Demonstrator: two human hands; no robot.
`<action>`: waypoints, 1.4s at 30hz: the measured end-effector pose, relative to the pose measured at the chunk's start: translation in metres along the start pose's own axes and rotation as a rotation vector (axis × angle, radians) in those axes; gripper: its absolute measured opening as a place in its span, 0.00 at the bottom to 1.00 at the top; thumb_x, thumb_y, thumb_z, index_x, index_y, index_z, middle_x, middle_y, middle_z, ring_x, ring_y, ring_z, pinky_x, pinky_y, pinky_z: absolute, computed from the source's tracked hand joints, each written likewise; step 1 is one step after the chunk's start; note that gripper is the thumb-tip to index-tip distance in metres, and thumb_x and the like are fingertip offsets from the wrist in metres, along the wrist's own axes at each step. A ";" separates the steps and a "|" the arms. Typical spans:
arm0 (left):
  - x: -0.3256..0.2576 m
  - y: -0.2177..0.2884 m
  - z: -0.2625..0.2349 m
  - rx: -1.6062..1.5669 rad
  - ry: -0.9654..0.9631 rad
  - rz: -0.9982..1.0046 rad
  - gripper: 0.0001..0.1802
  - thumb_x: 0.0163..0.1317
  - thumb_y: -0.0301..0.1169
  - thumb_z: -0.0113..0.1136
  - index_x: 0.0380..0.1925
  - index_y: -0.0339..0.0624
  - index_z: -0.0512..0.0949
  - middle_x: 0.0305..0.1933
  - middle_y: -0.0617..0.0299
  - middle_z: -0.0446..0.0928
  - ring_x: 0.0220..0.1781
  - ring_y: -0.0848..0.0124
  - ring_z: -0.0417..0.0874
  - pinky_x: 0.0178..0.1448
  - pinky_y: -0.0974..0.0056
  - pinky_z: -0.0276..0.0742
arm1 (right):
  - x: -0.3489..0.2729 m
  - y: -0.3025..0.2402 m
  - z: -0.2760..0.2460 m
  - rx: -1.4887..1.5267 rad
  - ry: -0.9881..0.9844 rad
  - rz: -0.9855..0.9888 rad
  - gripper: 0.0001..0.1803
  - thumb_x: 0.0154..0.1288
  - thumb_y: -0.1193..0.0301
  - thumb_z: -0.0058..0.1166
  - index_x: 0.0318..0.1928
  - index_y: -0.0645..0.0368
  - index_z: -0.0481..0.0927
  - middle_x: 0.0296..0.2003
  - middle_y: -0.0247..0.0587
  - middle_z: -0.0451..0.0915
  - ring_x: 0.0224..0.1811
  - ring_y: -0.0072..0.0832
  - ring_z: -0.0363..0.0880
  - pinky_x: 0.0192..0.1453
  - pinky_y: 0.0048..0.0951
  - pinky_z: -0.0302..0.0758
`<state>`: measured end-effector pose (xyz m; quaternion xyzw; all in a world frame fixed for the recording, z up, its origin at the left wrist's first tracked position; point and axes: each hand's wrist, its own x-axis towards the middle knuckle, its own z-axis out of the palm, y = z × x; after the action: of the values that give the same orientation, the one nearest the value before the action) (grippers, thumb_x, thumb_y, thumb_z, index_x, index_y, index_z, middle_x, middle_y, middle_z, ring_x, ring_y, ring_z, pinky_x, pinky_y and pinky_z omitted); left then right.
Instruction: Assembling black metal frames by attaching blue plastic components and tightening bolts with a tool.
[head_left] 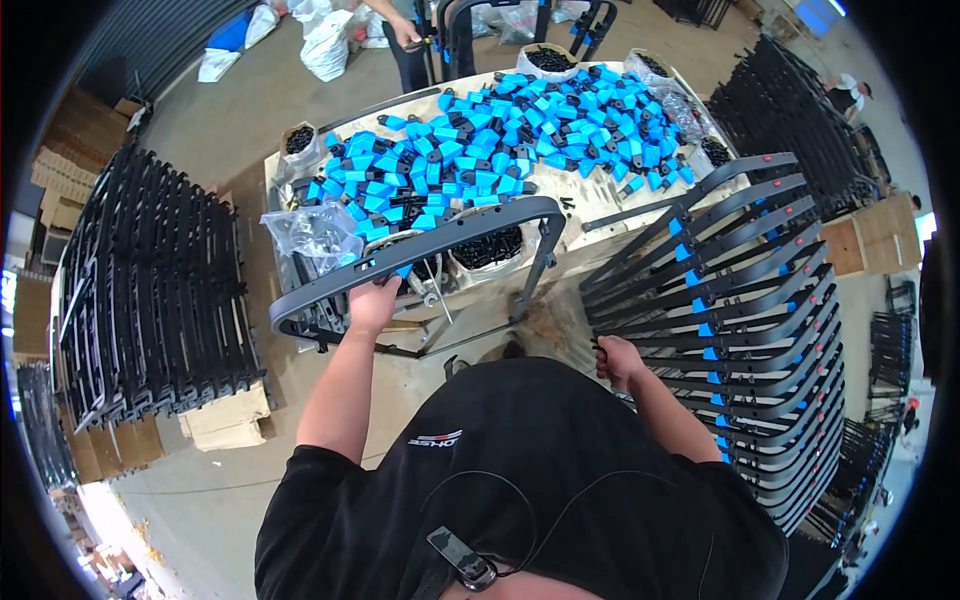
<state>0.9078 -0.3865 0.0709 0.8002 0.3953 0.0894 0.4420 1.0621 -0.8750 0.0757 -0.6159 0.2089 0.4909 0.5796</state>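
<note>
A black tubular metal frame (430, 248) with rounded corners stands tilted at the near edge of the table, in front of me. My left hand (374, 303) is closed at the underside of its top bar, toward the left end; the bar partly hides the fingers. A blue plastic piece (404, 270) shows right beside those fingers. To the right, my right hand (618, 362) is curled into a fist next to the ends of several stacked black frames (760, 345) with blue pieces fitted on them. What that fist holds, if anything, is hidden.
Blue plastic pieces with black ends (480, 140) cover much of the table (600, 205). Sacks of black parts (487, 250), a clear plastic bag (315, 235) and wrenches (432, 285) lie around them. Another stack of black frames (150, 290) stands left. Across the table is another person's hand (405, 32).
</note>
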 end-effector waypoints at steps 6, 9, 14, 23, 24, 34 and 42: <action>-0.019 0.007 -0.019 -0.512 0.055 0.094 0.16 0.61 0.25 0.68 0.49 0.35 0.83 0.45 0.63 0.84 0.43 0.74 0.82 0.51 0.66 0.77 | -0.038 0.014 0.025 0.044 0.042 -0.053 0.10 0.74 0.63 0.47 0.34 0.50 0.67 0.23 0.28 0.63 0.21 0.23 0.60 0.27 0.30 0.60; -0.039 0.020 -0.031 -0.895 0.071 0.134 0.17 0.64 0.20 0.62 0.53 0.36 0.78 0.49 0.62 0.82 0.47 0.71 0.82 0.53 0.65 0.78 | -0.050 0.001 0.036 0.265 -0.178 -0.076 0.13 0.72 0.61 0.47 0.31 0.51 0.66 0.26 0.32 0.67 0.28 0.28 0.64 0.33 0.30 0.63; -0.068 0.078 -0.026 -1.361 -0.262 -0.117 0.15 0.67 0.27 0.55 0.52 0.35 0.73 0.39 0.58 0.77 0.39 0.66 0.80 0.39 0.59 0.81 | -0.065 -0.039 0.085 0.376 -0.236 -0.143 0.14 0.74 0.60 0.49 0.32 0.52 0.67 0.27 0.33 0.67 0.28 0.28 0.65 0.32 0.30 0.63; -0.105 0.119 0.069 -1.100 -0.668 -0.613 0.11 0.63 0.28 0.58 0.42 0.32 0.76 0.41 0.50 0.81 0.38 0.61 0.84 0.41 0.60 0.82 | -0.012 -0.074 0.091 0.138 -0.285 -0.230 0.04 0.75 0.71 0.53 0.41 0.57 0.74 0.26 0.28 0.68 0.24 0.18 0.64 0.24 0.22 0.58; -0.110 0.134 0.072 -1.037 -0.748 -0.693 0.10 0.63 0.28 0.57 0.41 0.32 0.76 0.43 0.49 0.82 0.38 0.61 0.84 0.43 0.59 0.83 | -0.006 -0.076 0.086 0.142 -0.297 -0.222 0.04 0.75 0.71 0.53 0.41 0.57 0.74 0.26 0.28 0.68 0.24 0.18 0.64 0.24 0.22 0.58; -0.082 0.150 0.158 -0.809 -0.661 -0.691 0.14 0.71 0.37 0.50 0.44 0.35 0.71 0.35 0.50 0.79 0.25 0.67 0.76 0.26 0.67 0.71 | 0.065 -0.119 0.038 -0.003 -0.428 -0.101 0.19 0.79 0.55 0.48 0.33 0.55 0.72 0.18 0.23 0.61 0.14 0.16 0.53 0.18 0.24 0.49; -0.080 0.164 0.226 -0.800 -0.527 -0.393 0.17 0.67 0.23 0.63 0.52 0.30 0.71 0.49 0.51 0.81 0.45 0.66 0.85 0.50 0.63 0.85 | 0.093 -0.144 0.041 -0.174 -0.533 -0.030 0.20 0.79 0.53 0.47 0.31 0.51 0.71 0.18 0.22 0.60 0.16 0.16 0.54 0.20 0.24 0.50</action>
<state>1.0560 -0.6363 0.0810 0.4748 0.3481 -0.0558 0.8064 1.2060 -0.7741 0.0767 -0.5156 -0.0031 0.6431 0.5662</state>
